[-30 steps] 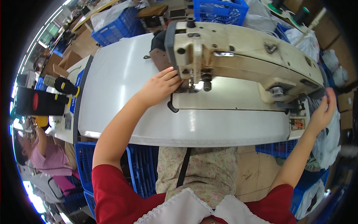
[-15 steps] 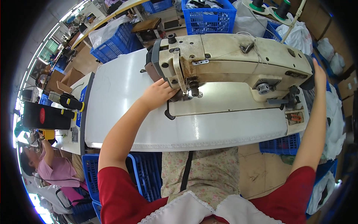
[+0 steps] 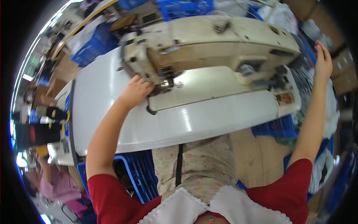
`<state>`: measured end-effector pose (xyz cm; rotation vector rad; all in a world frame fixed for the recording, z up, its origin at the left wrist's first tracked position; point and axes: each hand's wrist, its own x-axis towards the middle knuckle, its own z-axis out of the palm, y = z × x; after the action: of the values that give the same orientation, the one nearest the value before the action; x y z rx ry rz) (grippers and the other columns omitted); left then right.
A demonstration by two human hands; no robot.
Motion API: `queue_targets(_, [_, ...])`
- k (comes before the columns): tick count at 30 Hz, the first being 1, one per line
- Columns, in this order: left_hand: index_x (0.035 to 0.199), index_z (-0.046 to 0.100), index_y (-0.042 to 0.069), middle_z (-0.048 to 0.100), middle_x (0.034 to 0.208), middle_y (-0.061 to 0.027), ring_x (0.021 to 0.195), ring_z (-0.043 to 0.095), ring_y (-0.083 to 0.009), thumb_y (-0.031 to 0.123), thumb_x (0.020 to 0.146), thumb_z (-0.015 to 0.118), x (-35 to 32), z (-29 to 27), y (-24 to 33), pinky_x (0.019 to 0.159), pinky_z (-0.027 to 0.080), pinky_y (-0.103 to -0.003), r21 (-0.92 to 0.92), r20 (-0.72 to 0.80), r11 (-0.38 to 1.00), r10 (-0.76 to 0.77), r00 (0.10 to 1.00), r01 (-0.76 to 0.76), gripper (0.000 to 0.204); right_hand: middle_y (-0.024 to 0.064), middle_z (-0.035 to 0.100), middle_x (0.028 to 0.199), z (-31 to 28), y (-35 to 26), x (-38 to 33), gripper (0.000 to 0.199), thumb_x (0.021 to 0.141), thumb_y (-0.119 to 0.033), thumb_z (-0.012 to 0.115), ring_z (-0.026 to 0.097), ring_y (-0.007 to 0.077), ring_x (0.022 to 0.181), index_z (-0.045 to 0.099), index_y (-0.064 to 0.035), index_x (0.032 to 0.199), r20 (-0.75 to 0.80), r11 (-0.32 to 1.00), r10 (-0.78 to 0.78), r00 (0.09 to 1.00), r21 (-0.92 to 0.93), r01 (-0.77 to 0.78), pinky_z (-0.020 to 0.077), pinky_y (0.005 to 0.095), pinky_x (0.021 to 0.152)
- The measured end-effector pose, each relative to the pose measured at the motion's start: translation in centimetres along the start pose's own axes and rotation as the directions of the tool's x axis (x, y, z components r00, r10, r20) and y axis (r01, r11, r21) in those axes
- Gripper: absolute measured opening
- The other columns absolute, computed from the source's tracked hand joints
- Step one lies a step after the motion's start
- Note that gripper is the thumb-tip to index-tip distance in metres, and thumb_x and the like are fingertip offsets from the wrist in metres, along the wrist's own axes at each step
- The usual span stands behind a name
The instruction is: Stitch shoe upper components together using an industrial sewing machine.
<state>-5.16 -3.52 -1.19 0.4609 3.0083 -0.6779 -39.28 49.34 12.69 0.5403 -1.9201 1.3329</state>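
A worn cream sewing machine (image 3: 212, 43) lies across a white sewing table (image 3: 209, 117), its needle end to the left. My left hand (image 3: 135, 92) rests beside the presser foot area (image 3: 166, 84), fingers curled in under the machine head. Their tips are partly hidden, and whatever they pinch does not show. Out past the dark handwheel (image 3: 298, 52) at the machine's right end, my right hand (image 3: 323, 65) is raised, apart from the wheel. Its fingers are stretched out and hold nothing.
Blue plastic crates stand below the table on the left (image 3: 140, 175) and right (image 3: 274, 127), and others behind it. White plastic bags (image 3: 281, 16) sit at the back right. A person in pink (image 3: 61, 184) sits at another machine on the far left.
My right hand has come off the handwheel and moved outward to the right. My left hand stays near the presser foot, its fingers more curled. The whole view has shifted, with some blur.
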Motion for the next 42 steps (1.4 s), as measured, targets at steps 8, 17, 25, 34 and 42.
queue_targets(8, [0.129, 0.06, 0.008, 0.065, 0.115, -0.0045, 0.114, 0.058, -0.023, 0.018, 0.086, 0.054, -0.4, 1.4, 1.3, 0.107, 0.037, -0.039, 0.238, -0.113, 0.971, 0.0, 0.994, 0.027, 0.044, 0.0112, 0.069, 0.098, -5.8, 1.9, -15.6, 0.02, 0.081, -0.006, 0.065, 0.065, 0.0316, 0.086, 0.069, -0.0077, 0.101, 0.705, 0.803, 0.101, 0.702, -0.474, 0.36, 0.0516, 0.0392, 0.076])
queue_targets(17, [0.136, 0.049, -0.011, 0.05, 0.141, -0.0263, 0.136, 0.043, -0.0383, 0.022, 0.091, 0.049, -0.2, -1.5, 8.4, 0.116, 0.028, -0.05, 0.349, 0.115, 0.886, -0.364, 0.924, 0.306, 0.055, 0.0147, 0.067, 0.097, -6.1, 5.6, -17.7, 0.025, 0.079, -0.008, 0.069, 0.063, 0.0369, 0.092, 0.066, -0.0059, 0.104, 0.82, 0.699, 0.11, 0.562, -0.465, 0.543, 0.0504, 0.0441, 0.081])
queue_targets(25, [0.135, 0.049, -0.011, 0.051, 0.14, -0.0277, 0.136, 0.044, -0.0387, 0.018, 0.09, 0.049, -1.8, -0.5, 8.3, 0.117, 0.028, -0.047, 0.257, -0.01, 0.892, -0.382, 0.924, 0.371, 0.054, 0.0086, 0.063, 0.088, 0.7, -9.0, -25.7, 0.021, 0.101, -0.017, 0.052, 0.063, 0.0196, 0.078, 0.054, -0.0017, 0.116, 0.639, 0.75, 0.403, 0.655, 0.179, -0.637, 0.0534, 0.0347, 0.069])
queue_targets(34, [0.136, 0.048, -0.012, 0.047, 0.143, -0.0293, 0.138, 0.042, -0.039, 0.018, 0.09, 0.047, -1.6, -0.3, 8.4, 0.118, 0.027, -0.046, 0.176, -0.097, 0.896, -0.397, 0.912, 0.409, 0.055, -0.0083, 0.043, 0.075, 15.3, -27.7, -33.1, 0.03, 0.087, 0.001, 0.067, 0.037, -0.0004, 0.063, 0.059, -0.0053, 0.116, 0.883, 0.332, 0.097, 0.46, 0.407, -0.851, 0.0298, 0.0174, 0.056])
queue_targets(42, [0.144, 0.04, -0.006, 0.04, 0.149, -0.0281, 0.143, 0.032, -0.0408, 0.028, 0.095, 0.045, -1.6, -1.4, 9.2, 0.119, 0.023, -0.049, 0.061, -0.049, 0.905, -0.419, 0.907, 0.422, 0.061, 0.0067, 0.066, 0.101, 24.8, -29.7, -34.3, 0.087, 0.089, -0.003, 0.067, 0.058, 0.0145, 0.07, 0.011, 0.0042, 0.154, 0.452, 0.929, -0.093, 0.887, 0.359, -0.085, 0.0496, 0.0272, 0.063])
